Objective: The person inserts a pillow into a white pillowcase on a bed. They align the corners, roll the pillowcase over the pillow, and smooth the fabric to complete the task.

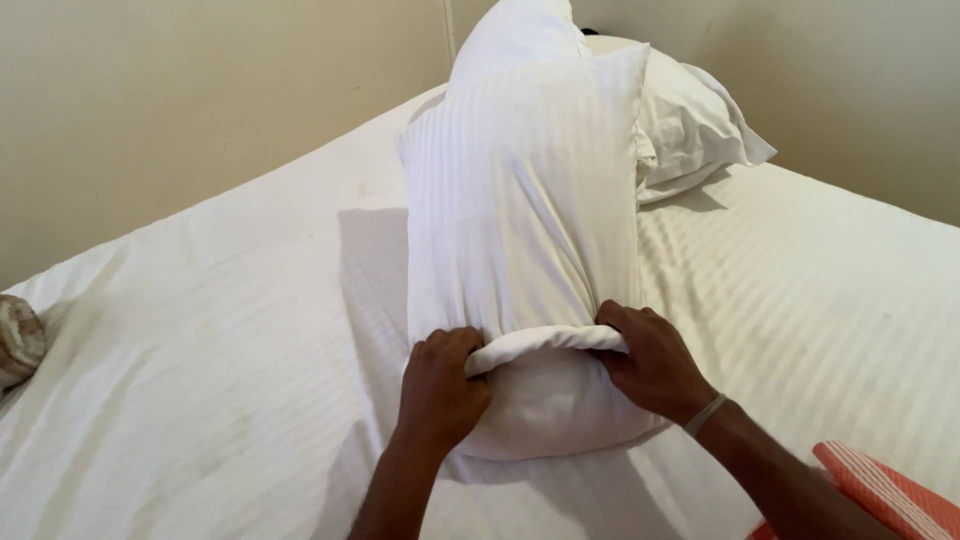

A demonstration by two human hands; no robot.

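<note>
Both-handed, a person grips the rolled open end of a white pillowcase on a bed.

Upright near the middle of the bed [230, 330], the pillow [520, 210] stands tall and plump in its pillowcase [500, 150], a smooth white cotton with faint woven stripes. The left hand [440, 385] and right hand [655, 360] hold the case's near, lower edge, where the fabric is bunched into a soft rolled cuff [545, 343]; the fingers of both hands are curled closed around that roll. A thin band circles the right wrist. Behind and to the right, a second white pillow [700, 130] lies slumped against the far wall. Striped white sheeting covers the bed, lightly wrinkled. An orange striped cloth [885, 490] shows at the near right corner, and a mottled brown object [18, 340] sits at the left edge.
</note>
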